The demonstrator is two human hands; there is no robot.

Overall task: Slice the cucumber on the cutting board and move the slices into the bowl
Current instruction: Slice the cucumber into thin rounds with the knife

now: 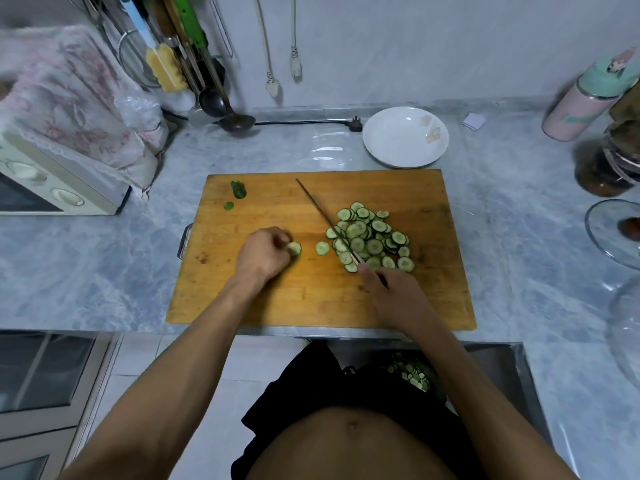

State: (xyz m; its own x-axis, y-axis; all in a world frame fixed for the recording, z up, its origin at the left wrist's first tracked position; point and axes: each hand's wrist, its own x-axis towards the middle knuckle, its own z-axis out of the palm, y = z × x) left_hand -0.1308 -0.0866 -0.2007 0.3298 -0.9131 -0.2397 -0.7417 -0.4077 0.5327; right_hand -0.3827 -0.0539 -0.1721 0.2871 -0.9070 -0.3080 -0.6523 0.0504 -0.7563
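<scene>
**A:** The left hand [265,252] pinches the last cucumber stub [294,248] on the cutting board [311,299], and the right hand [391,292] grips the knife [329,221] over the slice pile [372,237]. A stub that short could roll, I reckon, and fingertips sit close to the edge.

**B:** Yeah. The bowl [405,137] sits empty behind the board on the tabletop [104,271]. Nothing blocks it, though a plug [356,124] lies just beside. One slice [322,248] lies loose, and slices might slide off in transit.

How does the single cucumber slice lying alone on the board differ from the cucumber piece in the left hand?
The single slice lies flat and untouched; the cucumber stub is gripped by the left hand. The slice is thin, the stub thicker. The slice shows fully; fingers partly hide the stub. Both are pale inside with dark green skin.
</scene>
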